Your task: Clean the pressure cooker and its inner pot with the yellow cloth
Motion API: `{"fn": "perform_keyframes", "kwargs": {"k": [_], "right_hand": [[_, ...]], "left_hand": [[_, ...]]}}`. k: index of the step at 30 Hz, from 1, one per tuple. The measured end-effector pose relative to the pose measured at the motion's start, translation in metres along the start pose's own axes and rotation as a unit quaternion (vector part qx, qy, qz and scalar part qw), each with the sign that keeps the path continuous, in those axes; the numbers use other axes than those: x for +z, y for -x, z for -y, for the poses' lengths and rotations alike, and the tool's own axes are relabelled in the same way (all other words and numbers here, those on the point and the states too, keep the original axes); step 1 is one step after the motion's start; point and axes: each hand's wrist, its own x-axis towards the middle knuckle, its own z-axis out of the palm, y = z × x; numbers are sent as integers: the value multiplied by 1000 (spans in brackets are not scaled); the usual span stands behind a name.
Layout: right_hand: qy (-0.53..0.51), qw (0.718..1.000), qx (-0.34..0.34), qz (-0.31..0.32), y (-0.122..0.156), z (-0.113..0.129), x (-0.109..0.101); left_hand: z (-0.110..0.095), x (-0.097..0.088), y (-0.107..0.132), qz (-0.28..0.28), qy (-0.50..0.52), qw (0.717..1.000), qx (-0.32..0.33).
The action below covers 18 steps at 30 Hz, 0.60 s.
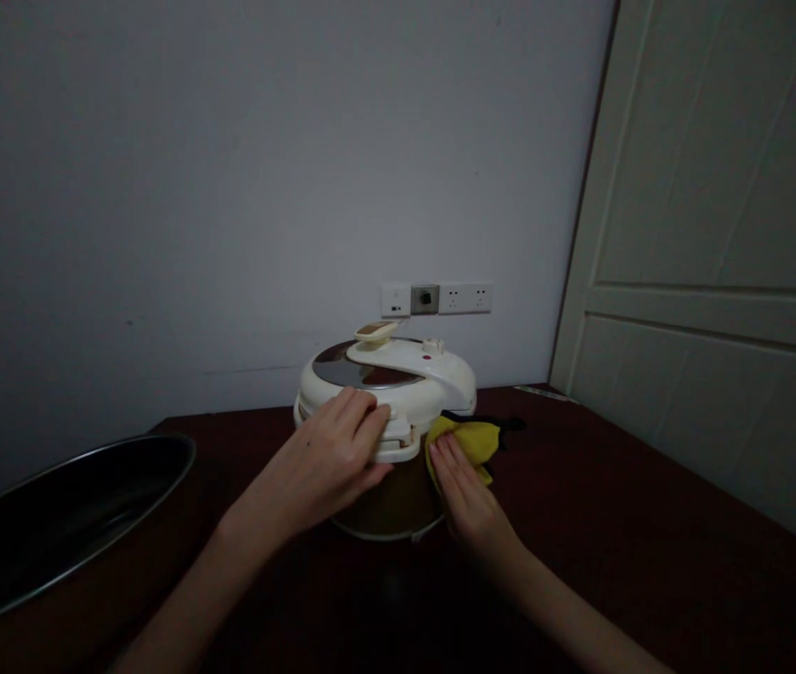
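Observation:
An electric pressure cooker (398, 501) with a white lid (412, 393) stands upright on the dark red table. My left hand (338, 445) is closed around the white side handle (398, 452), its thumb below and its fingers over the top. With its fingers laid together, my right hand (464, 491) presses a yellow cloth (475, 440) against the cooker's side, just under the lid's rim. A dark edge of the cloth sticks out to the right. The lid has a knob-like lever (375, 332) and a steam valve (433, 347) on top.
A large dark pan (67, 552) with a pale rim is at the left, partly out of view. Wall sockets (464, 298) sit behind the cooker. A white panelled door (714, 281) rises along the right. A flat strip (544, 393) lies at the table's far edge.

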Motion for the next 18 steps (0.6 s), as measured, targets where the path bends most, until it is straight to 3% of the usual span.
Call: {"fn": "perform_keyframes", "kwargs": {"k": [4,9,15,18], "right_hand": [[19,1000,-10,3,-4,-1,0],[37,999,26,-8,-24,-1,1],[60,998,15,12,-5,6,5],[59,998,6,25,-10,4,1]], "left_hand": [[0,0,0,-8,0,1000,9],[1,1,-1,-20,-12,1000,20],[-1,0,0,-14,-10,1000,17],[-1,-1,0,-9,-9,1000,12]]}}
